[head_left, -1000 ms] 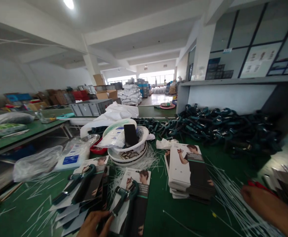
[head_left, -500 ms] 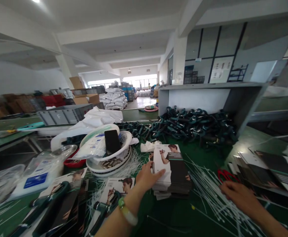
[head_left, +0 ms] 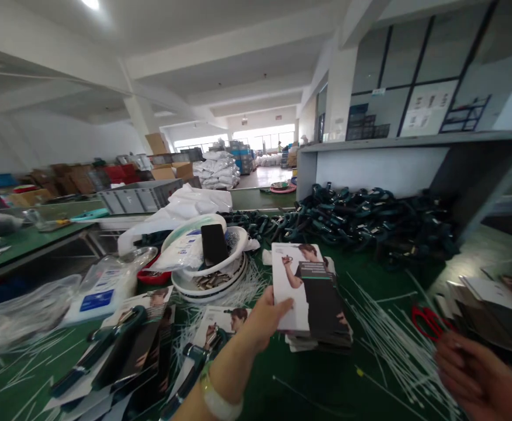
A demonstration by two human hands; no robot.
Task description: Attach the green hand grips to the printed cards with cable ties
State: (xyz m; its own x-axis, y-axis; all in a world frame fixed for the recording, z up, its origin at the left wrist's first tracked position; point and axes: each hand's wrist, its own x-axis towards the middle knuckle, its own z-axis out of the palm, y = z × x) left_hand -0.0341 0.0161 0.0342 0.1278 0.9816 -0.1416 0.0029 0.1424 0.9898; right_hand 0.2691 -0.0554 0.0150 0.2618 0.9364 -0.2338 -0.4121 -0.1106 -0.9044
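Note:
My left hand [head_left: 267, 318], with a pale bracelet on its wrist, grips the left edge of a printed card [head_left: 293, 286] between thumb and fingers. The card lies over a stack of similar cards [head_left: 326, 345] and sits slightly askew from it. My right hand [head_left: 470, 365] is at the right, fingers curled together, beside red-handled scissors [head_left: 429, 321]; what its fingers hold, if anything, is hidden. White zip ties [head_left: 391, 345] lie spread between the stack and my right hand. Dark green handled tools [head_left: 102, 351] rest on cards at the left.
Many dark green tools [head_left: 370, 216] are heaped at the back under a grey shelf [head_left: 414, 141]. White bowls [head_left: 210, 292] hold metal parts, with a black phone [head_left: 214, 244] on top. Clear plastic bags [head_left: 102, 292] lie at left. More cards [head_left: 497, 310] are stacked at right.
My left hand has closed on the card's edge and shifted it off the stack's alignment. My right hand has moved right and nearer. The view has turned a little to the left.

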